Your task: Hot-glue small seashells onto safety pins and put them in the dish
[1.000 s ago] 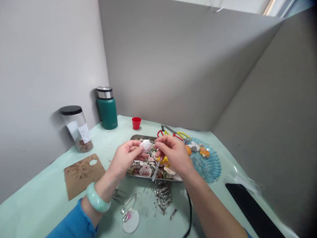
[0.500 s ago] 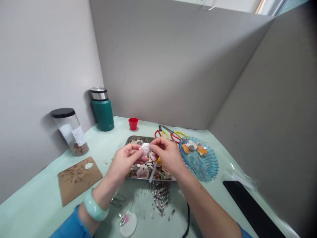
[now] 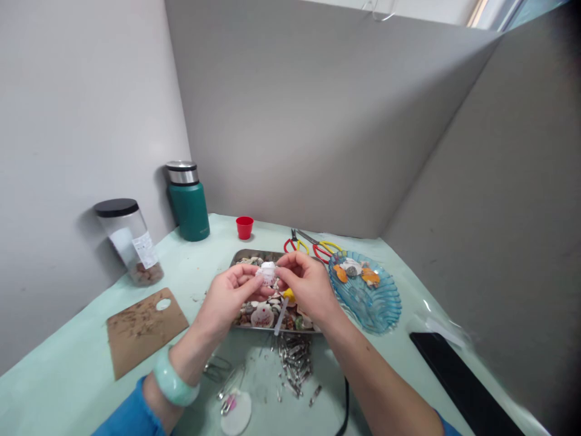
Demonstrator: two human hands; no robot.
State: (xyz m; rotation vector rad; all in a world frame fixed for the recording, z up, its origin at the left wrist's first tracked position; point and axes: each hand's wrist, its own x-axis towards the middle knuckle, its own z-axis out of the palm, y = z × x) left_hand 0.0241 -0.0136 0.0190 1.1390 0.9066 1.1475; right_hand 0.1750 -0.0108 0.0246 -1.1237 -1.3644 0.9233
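Between the fingertips of both hands is a small white shell-like piece (image 3: pixel 267 274). My left hand (image 3: pixel 233 295) pinches its left side, and my right hand (image 3: pixel 307 283) pinches the right side. Both hands are over a metal tray (image 3: pixel 254 329) filled with shells and small stones. A yellow piece (image 3: pixel 289 295) with a pale strip lies in the tray beside my right hand. Just in front of the tray, many silver safety pins (image 3: pixel 295 361) lie in a pile. Nearer me is a round white disc (image 3: pixel 236 414) with a pink spot and a large pin on it.
A blue glass plate (image 3: pixel 376 309) with orange and white shells lies at the right, near scissors (image 3: pixel 323 248). A red cup (image 3: pixel 244 227), green bottle (image 3: pixel 189 209), lidded jar (image 3: pixel 131 242) and brown board (image 3: pixel 140 339) are to the left. A black flat object (image 3: pixel 463 384) lies right.
The white piece has tilted slightly between my fingers. Both hands have otherwise stayed almost in place.
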